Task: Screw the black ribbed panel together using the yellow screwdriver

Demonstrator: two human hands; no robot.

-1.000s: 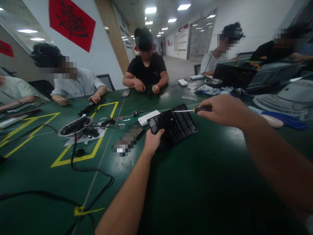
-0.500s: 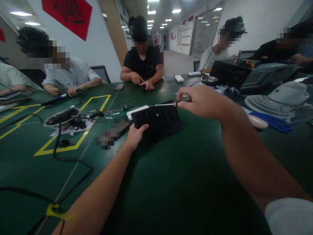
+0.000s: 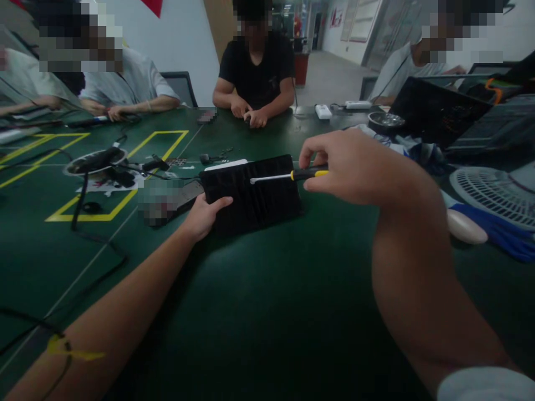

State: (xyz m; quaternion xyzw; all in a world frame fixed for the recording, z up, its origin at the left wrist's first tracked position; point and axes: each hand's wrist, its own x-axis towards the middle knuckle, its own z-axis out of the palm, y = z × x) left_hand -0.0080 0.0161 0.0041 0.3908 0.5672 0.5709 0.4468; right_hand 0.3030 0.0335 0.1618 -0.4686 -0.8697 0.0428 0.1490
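Note:
In the head view, my left hand (image 3: 203, 216) grips the left edge of a flat black panel (image 3: 271, 203) with ridges across it. The thumb lies on its front face; the other fingers are hidden behind. The panel is tilted up from the green table. My right hand (image 3: 343, 167) is closed on the black-and-yellow handle of a screwdriver (image 3: 298, 174). Its shaft points left across the front of the panel, with a small shiny spot at the tip. Whether the tip touches the panel, I cannot tell.
A white object (image 3: 225, 165) shows behind the panel. Left lie a plate with dark parts (image 3: 96, 161), cables (image 3: 77, 206) and yellow tape outlines (image 3: 79, 215). On the right are a fan grille (image 3: 493, 192), blue glove (image 3: 507, 239) and metal bowl (image 3: 387, 119). Several people sit around the table.
The camera view has tilted down. The screwdriver's tip has moved from the panel's top edge to lower over its front face. Both hands keep their holds.

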